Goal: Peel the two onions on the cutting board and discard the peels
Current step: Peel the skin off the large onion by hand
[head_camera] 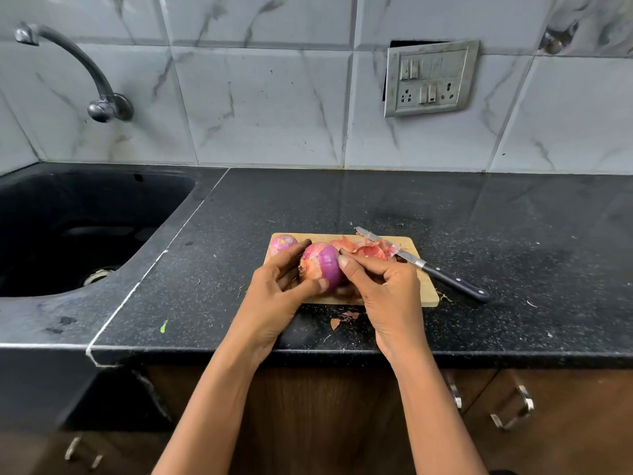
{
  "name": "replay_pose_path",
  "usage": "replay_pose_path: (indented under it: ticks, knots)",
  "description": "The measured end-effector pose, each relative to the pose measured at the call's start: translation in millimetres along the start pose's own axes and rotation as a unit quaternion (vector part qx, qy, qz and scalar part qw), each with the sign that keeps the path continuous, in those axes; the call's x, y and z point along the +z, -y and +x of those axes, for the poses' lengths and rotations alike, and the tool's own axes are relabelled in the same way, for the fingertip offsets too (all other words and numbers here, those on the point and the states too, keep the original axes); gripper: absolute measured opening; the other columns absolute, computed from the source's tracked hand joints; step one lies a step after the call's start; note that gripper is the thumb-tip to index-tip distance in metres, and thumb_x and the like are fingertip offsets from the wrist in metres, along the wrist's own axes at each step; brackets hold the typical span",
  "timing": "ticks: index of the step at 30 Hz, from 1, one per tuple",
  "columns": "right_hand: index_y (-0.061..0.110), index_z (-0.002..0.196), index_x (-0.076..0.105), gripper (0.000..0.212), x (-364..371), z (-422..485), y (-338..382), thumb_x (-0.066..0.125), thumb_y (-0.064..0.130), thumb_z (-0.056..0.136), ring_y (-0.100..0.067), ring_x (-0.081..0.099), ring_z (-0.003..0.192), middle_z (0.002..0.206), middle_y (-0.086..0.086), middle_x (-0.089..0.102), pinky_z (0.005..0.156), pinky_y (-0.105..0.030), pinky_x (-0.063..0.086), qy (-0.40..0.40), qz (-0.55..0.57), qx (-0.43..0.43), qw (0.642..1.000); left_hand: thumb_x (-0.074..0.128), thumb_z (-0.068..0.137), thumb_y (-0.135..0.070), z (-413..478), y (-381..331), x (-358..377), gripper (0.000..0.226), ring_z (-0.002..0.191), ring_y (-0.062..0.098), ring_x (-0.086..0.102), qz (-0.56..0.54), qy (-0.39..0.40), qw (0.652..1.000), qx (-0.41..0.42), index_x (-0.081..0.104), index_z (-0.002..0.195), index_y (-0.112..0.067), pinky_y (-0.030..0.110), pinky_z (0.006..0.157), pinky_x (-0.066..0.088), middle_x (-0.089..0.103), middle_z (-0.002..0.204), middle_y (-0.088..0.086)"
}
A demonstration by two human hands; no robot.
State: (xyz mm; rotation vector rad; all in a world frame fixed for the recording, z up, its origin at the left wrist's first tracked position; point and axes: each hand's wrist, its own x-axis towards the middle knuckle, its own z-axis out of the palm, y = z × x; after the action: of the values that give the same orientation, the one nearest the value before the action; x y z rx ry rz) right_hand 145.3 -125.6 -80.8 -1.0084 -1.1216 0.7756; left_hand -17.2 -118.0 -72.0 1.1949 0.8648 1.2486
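Note:
A red onion (pixel 322 264), partly peeled with dry skin still on its left side, is held above the wooden cutting board (pixel 428 289). My left hand (pixel 277 289) grips it from the left, thumb across its front. My right hand (pixel 383 286) holds it from the right, with the thumb tip pressed on its purple side. A second onion (pixel 282 242) lies at the board's far left corner. Loose peels (pixel 368 250) are piled on the far side of the board.
A black-handled knife (pixel 428 265) lies across the board's right edge onto the dark counter (pixel 513 234). Peel scraps (pixel 342 318) lie near the counter's front edge. A black sink (pixel 68 234) with a tap (pixel 99 97) is at the left. A wall socket (pixel 430 78) is behind.

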Motion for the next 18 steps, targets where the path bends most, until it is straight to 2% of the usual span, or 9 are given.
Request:
replay_pose_path:
  ticks: [4, 7, 12, 18]
  knots:
    - [0.016, 0.102, 0.08, 0.013, -1.0, -3.0, 2.3, 0.078, 0.018, 0.089, -0.009, 0.074, 0.1, 0.097, 0.006, 0.079, 0.091, -0.046, 0.059, -0.016, -0.051, -0.035, 0.998, 0.087, 0.069, -0.001, -1.1, 2.9, 5.7, 0.074, 0.116, 0.012, 0.069, 0.044, -0.009, 0.998, 0.037, 0.059, 0.137, -0.015, 0.02, 0.094, 0.054, 0.07, 0.127, 0.002]
    - [0.014, 0.102, 0.08, 0.014, -1.1, -4.3, 3.5, 0.078, 0.019, 0.089, -0.006, 0.074, 0.097, 0.095, 0.006, 0.079, 0.089, -0.042, 0.06, -0.024, -0.083, -0.054, 0.995, 0.089, 0.066, -0.01, -0.7, 3.8, 6.5, 0.076, 0.117, 0.012, 0.068, 0.058, -0.012, 0.997, 0.051, 0.06, 0.136, -0.016, 0.021, 0.095, 0.054, 0.07, 0.128, 0.002]
    - [0.013, 0.102, 0.079, 0.014, 0.4, -6.6, 8.8, 0.078, 0.014, 0.088, 0.006, 0.071, 0.089, 0.089, 0.017, 0.075, 0.081, -0.016, 0.056, -0.04, -0.133, -0.101, 0.985, 0.088, 0.065, -0.009, -1.0, 4.7, 6.5, 0.076, 0.119, 0.013, 0.067, 0.071, -0.014, 0.996, 0.058, 0.06, 0.135, -0.015, 0.024, 0.1, 0.053, 0.069, 0.128, 0.002]
    - [0.013, 0.1, 0.081, 0.014, 2.1, -6.5, 7.8, 0.078, 0.01, 0.086, 0.01, 0.07, 0.083, 0.084, 0.024, 0.071, 0.077, -0.008, 0.051, -0.068, -0.178, -0.127, 0.973, 0.088, 0.07, 0.0, -1.6, 5.1, 7.1, 0.072, 0.118, 0.009, 0.067, 0.076, -0.016, 0.995, 0.06, 0.061, 0.135, -0.016, 0.022, 0.098, 0.053, 0.069, 0.127, 0.0]
